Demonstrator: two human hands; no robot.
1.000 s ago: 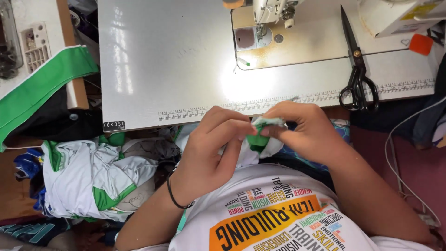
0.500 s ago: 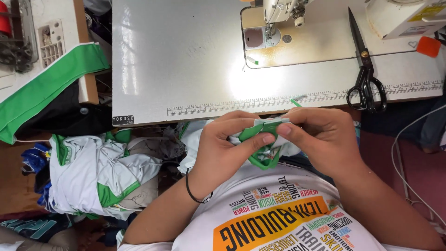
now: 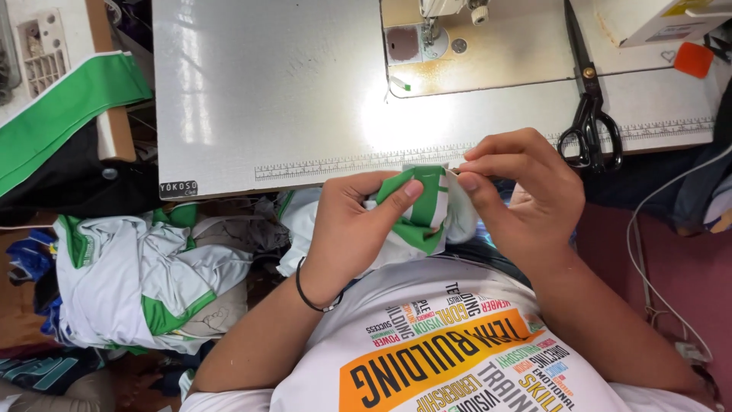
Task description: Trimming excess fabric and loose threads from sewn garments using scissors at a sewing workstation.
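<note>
Comparing with half a second ago, the green-and-white fabric piece [image 3: 418, 210] sits a little higher in the frame and is spread more openly between the hands, and the right hand [image 3: 518, 191] has lifted so its fingertips now pinch at the cloth's upper right edge rather than covering it.

Left hand [image 3: 354, 229], at centre frame, is curled with the knuckles toward the camera; its thumb lies across the front of the green stripe and the fingers wrap behind, so its grip is closed on the fabric piece. A dark band circles that wrist. The right hand is arched, wrist low at the right, thumb and forefinger closed together on the top corner of the same cloth.

Between the two grips the fabric piece is bunched, held just below the near edge of the pale surface [image 3: 267, 91], close to the printed ruler strip. Black scissors [image 3: 589, 114] lie on the surface at upper right, well apart from the hands. A heap of white and green garments [image 3: 130, 282] lies at lower left.
</note>
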